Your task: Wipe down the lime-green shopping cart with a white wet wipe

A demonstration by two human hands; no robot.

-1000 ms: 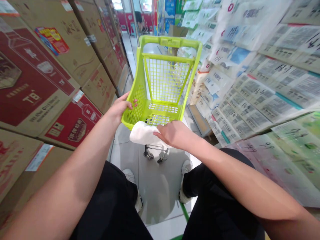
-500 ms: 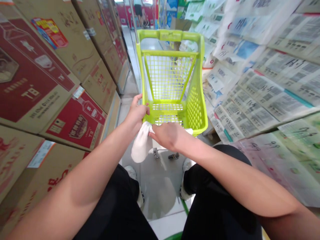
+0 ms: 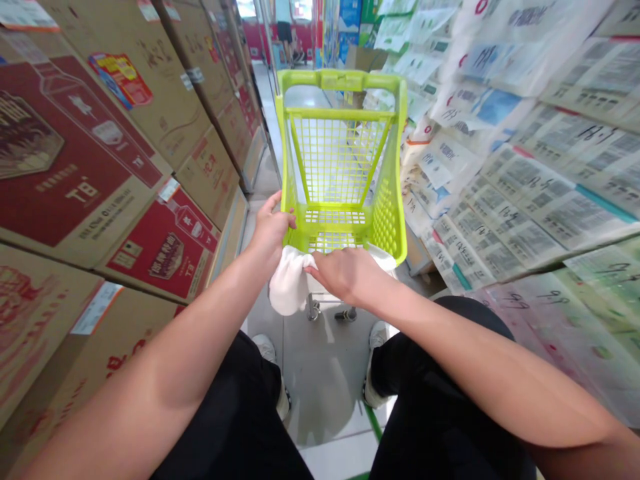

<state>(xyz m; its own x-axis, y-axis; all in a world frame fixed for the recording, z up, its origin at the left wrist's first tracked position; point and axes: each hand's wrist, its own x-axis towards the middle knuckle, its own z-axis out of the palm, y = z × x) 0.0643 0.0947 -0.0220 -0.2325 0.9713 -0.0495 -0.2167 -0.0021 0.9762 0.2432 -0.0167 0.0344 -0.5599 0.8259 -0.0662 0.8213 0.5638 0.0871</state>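
A lime-green plastic shopping cart point(image 3: 339, 115) with mesh walls stands on small casters in front of me. My left hand point(image 3: 270, 228) is closed around the cart's left side rim, fingers curled over the edge. At the cart's near edge, my right hand point(image 3: 344, 273) is closed on a white cloth point(image 3: 289, 285). One bunched end of the cloth hangs down left of that hand, and another white bit shows to its right along the rim. The right fingertips are partly hidden under the hand.
Stacked cardboard cartons point(image 3: 150, 263) with red bottle prints rise on my left. Plastic-wrapped packs point(image 3: 500, 220) with handwritten prices are piled on my right. My knees flank the near floor. Far down the aisle a person point(image 3: 284, 30) stands.
My right hand and the cloth have slid slightly right along the near rim. My left hand keeps its hold on the side rim. The view has tilted and shifted a little.
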